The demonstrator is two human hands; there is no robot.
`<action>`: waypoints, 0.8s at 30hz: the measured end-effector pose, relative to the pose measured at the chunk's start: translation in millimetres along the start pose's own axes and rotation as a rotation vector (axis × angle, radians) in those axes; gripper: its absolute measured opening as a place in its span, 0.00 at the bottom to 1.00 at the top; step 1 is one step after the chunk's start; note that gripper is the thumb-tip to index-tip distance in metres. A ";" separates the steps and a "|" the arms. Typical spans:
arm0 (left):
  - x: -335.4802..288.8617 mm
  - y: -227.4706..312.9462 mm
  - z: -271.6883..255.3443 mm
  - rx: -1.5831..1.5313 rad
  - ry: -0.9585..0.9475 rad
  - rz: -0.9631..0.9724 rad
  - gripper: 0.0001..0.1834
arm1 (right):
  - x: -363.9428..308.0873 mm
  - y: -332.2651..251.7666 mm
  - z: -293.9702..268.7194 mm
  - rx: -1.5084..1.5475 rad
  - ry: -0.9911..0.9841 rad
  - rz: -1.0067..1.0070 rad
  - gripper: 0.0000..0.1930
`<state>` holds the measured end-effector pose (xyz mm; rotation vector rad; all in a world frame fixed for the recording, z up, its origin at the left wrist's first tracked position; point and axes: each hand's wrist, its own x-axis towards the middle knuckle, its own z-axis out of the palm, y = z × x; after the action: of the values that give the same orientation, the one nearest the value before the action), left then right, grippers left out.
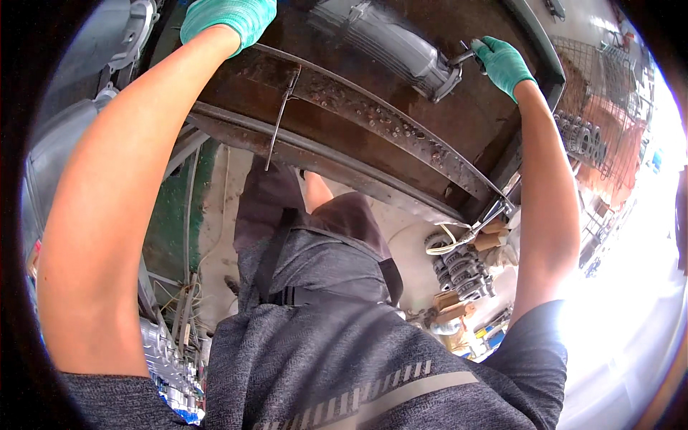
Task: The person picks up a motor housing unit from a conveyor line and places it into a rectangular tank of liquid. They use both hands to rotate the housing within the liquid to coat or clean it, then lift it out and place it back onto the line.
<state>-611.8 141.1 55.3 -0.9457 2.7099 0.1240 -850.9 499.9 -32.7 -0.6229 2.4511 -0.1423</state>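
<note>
A grey finned metal motor housing [394,46] lies tilted on the dark brown bed of a metal bench [344,154]. My right hand [505,66], in a green knit glove, has its fingers closed on a thin metal rod [464,56] at the housing's right end. The rod's exact kind is hard to make out. My left hand [231,23], gloved the same way, reaches to the upper edge of the view beyond the bench's near rail. Its fingers are cut off there, so what they touch is hidden.
A thin metal rod [281,118] hangs over the bench's near rail [387,115], which carries small round bits. Large grey castings [68,136] stand at the left. Wire mesh baskets [595,93] and stacked metal parts [462,269] are on the right. A pale hose [444,247] hangs near the bench corner.
</note>
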 end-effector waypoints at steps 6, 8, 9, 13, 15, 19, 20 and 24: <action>6.2 -0.6 0.6 0.008 -0.047 -0.036 0.16 | -5.4 2.6 6.1 -0.035 -0.007 -0.023 0.25; 6.6 1.4 -0.8 0.013 -0.051 -0.036 0.16 | -6.3 8.3 11.8 -0.030 0.007 -0.020 0.25; 5.2 1.4 -1.2 0.010 -0.033 -0.025 0.16 | -6.4 9.7 14.3 -0.028 0.014 -0.020 0.25; 6.9 -0.9 3.7 0.021 -0.014 -0.013 0.16 | -9.1 8.9 15.9 -0.002 -0.015 -0.004 0.25; 8.3 -1.6 4.1 0.027 -0.022 -0.020 0.16 | -9.6 12.8 18.9 -0.010 0.008 -0.023 0.24; 6.9 1.0 0.2 0.016 -0.033 -0.030 0.16 | -12.2 19.3 24.7 0.004 0.076 -0.078 0.18; 6.5 1.6 -0.5 0.014 -0.039 -0.033 0.16 | -14.1 16.4 23.1 0.003 0.060 -0.069 0.18; 7.3 -0.9 2.4 0.013 -0.034 -0.017 0.16 | -22.4 7.2 21.1 0.022 0.038 -0.048 0.18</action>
<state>-616.2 136.4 51.0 -0.9536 2.6683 0.1178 -825.6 517.5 -39.7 -0.6747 2.4683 -0.2018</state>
